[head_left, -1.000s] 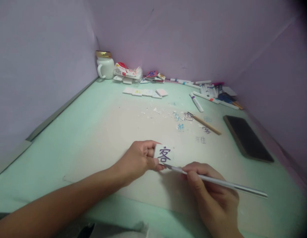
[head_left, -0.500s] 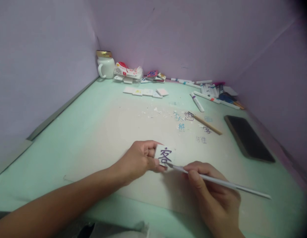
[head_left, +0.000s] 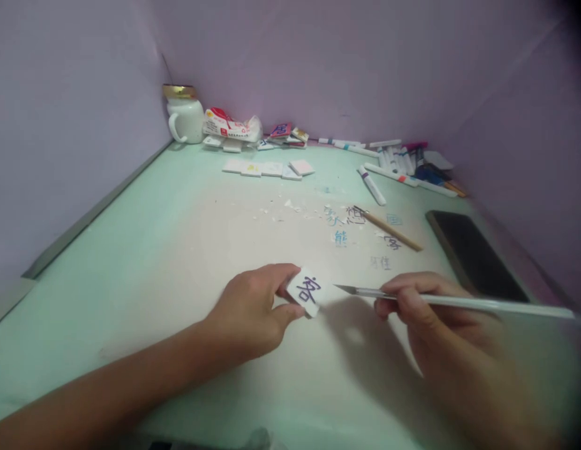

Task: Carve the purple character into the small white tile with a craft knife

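Observation:
Between the thumb and fingers of my left hand (head_left: pixel 252 309) is a small white square block (head_left: pixel 305 292) with a purple written character on its upper face. The block is turned at a slant above the table. My right hand (head_left: pixel 435 331) is closed around a slim white craft knife (head_left: pixel 478 303) in a pen-like grip. Its pointed metal blade faces left, apart from the block's right side. Some of the right hand's lower fingers are hidden behind the palm.
Characters are written on the pale table (head_left: pixel 215 250), near white shavings (head_left: pixel 289 203) and a thin wooden stick (head_left: pixel 393 230). A phone (head_left: pixel 475 253) lies at right. White tiles (head_left: pixel 271 169), markers (head_left: pixel 372 185), a wrapped packet (head_left: pixel 232 127) and a lidded mug (head_left: pixel 186 119) sit farther back.
The knife has moved right and up, its blade leaving the block. My left hand has rotated the block, so its character now lies slanted. The view has shifted slightly.

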Demonstrator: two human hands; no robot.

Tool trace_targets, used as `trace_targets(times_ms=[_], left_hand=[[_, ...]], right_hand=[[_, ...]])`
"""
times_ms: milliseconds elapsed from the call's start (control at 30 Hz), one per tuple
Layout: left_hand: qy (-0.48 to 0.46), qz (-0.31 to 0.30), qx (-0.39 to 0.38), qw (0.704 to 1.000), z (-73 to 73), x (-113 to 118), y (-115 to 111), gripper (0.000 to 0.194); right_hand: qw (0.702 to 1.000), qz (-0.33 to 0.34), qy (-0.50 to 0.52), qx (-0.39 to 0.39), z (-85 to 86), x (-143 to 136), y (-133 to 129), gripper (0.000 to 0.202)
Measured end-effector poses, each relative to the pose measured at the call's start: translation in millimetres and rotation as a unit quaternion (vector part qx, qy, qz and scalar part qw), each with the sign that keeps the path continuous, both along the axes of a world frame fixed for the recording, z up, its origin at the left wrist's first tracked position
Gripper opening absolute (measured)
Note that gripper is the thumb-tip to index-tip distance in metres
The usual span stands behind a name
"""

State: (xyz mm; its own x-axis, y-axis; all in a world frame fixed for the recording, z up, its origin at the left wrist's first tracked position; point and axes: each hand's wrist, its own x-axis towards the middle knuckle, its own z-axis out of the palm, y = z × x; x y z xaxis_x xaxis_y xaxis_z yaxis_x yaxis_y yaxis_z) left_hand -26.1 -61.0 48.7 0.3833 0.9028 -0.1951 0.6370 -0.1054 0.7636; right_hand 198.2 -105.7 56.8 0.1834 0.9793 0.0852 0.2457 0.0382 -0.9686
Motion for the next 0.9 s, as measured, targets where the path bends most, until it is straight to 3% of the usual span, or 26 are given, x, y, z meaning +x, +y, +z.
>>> trace_targets(times_ms=[133, 233, 367, 600, 900], left_hand=[[0.097, -0.039, 0.124, 0.987, 0.0, 7.6, 5.8, 0.057], [0.147, -0.064, 0.169, 0.972, 0.5, 13.3, 11.3, 0.056], [0.155, -0.068, 0.167, 0.971, 0.2, 16.0, 20.7, 0.043], [0.037, -0.121, 0.195, 0.973, -6.8, 16.0, 34.3, 0.046], [0.015, -0.152, 0.149, 0.977, -5.2, 10.9, 41.1, 0.046]], right_hand=[[1.000, 0.018, 0.011, 0.010, -1.8, 5.7, 21.8, 0.020], [0.999, 0.013, 0.035, -0.018, -5.5, 2.4, 33.4, 0.015], [0.998, 0.050, 0.042, -0.022, -11.4, 2.4, 46.8, 0.015], [0.984, 0.164, 0.057, 0.041, -29.4, 6.9, 66.0, 0.017], [0.984, 0.165, 0.065, -0.026, -28.5, -1.4, 62.6, 0.024]])
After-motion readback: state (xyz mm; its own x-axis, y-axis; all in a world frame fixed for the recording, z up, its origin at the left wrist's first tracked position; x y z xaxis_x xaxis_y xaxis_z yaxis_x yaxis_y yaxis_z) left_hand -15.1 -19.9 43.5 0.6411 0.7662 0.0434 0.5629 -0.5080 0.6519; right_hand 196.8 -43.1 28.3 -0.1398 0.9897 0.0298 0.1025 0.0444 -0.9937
